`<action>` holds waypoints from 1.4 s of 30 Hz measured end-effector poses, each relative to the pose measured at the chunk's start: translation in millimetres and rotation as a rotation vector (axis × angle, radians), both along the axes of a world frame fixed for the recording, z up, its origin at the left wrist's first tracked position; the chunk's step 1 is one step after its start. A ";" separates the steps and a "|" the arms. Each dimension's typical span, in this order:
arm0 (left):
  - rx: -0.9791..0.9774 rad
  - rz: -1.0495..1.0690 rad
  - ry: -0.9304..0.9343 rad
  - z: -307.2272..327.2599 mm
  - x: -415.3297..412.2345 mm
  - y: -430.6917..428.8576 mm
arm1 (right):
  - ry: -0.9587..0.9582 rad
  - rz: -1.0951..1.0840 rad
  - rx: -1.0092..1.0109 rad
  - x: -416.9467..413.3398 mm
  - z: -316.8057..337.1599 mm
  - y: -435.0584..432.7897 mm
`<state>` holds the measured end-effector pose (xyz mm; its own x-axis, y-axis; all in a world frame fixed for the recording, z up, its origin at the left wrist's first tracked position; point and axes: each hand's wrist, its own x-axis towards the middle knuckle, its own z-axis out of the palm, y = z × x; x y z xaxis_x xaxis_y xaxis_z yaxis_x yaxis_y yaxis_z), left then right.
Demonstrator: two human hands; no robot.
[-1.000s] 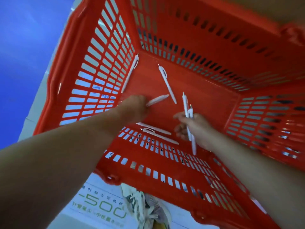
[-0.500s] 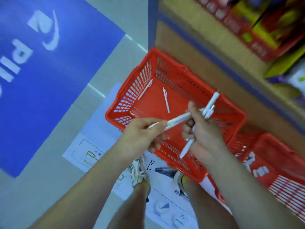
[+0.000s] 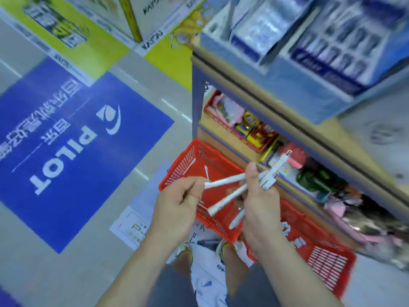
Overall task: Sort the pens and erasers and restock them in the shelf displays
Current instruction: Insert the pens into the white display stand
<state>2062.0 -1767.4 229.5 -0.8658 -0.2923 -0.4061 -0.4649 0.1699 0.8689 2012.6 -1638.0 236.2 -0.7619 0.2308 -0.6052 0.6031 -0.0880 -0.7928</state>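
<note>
My right hand (image 3: 260,202) grips a bundle of white pens (image 3: 230,197) that fan out to the left and up to the right. Beside it, my left hand (image 3: 179,200) pinches the end of one white pen (image 3: 224,181) from that bundle. Below both hands, on the floor, stands a red basket (image 3: 186,165) with two more white pens (image 3: 207,170) lying inside. A second red basket (image 3: 325,251) with small white items sits to its right. The shelf display (image 3: 287,116) rises at the right, blurred.
Blue pen boxes (image 3: 332,43) fill the upper shelf; colourful stationery (image 3: 252,127) sits on the lower shelves. A blue PILOT floor sticker (image 3: 66,147) lies to the left. My shoes (image 3: 186,249) stand just behind the baskets.
I have stood up from the basket: the view has risen from inside it to above it. My hands lifted the pens, and the left hand brought its pen to the right-hand bundle.
</note>
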 end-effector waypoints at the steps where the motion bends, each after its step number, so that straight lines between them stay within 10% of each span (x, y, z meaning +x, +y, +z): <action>1: -0.007 0.013 0.040 17.7 1.2 1.4 | 0.034 -0.014 -0.018 2.4 15.9 5.3; 17: 0.323 -0.028 0.387 239.9 -61.9 92.1 | 0.383 0.063 -0.028 -11.0 204.9 156.3; 42: -0.441 -0.634 0.492 203.2 -194.1 275.0 | 0.084 -0.223 0.069 -69.2 105.6 296.0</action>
<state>1867.9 -1492.4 432.7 -0.9629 0.2556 0.0869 0.2341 0.6302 0.7403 1943.4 -1342.0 341.8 -0.7344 0.4377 -0.5187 0.5064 -0.1554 -0.8482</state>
